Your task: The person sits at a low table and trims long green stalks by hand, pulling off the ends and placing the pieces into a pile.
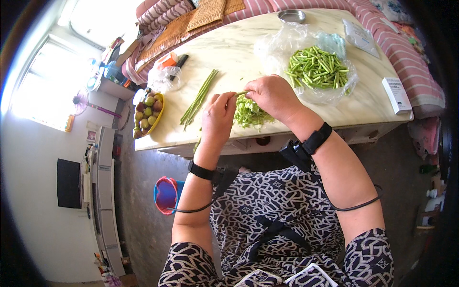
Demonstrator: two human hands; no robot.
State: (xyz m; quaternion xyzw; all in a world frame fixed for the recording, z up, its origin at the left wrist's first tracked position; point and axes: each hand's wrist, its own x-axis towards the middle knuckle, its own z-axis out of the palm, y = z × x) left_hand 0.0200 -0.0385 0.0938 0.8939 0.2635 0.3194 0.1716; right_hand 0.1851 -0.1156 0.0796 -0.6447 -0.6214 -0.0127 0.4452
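A thin green vegetable stem [242,93] stretches between my two hands above the table. My left hand [217,116] grips one side of it, and my right hand [274,97] pinches the other between thumb and fingers. More green stem shows beside my left wrist, partly hidden by it. Below the hands lies a heap of pale green peelings [251,114]. Several long uncut stems [199,98] rest together left of my left hand. Beyond my right hand, many short cut stem pieces [317,68] are piled on a clear plastic bag [274,48].
The marble-patterned table [229,46] has its near edge before me. On it are a yellow basket of fruit [157,120], a dark-handled tool [180,66] by a plastic bag, a metal dish [291,16] and a white box [397,95]. A lined bucket [168,195] stands on the floor.
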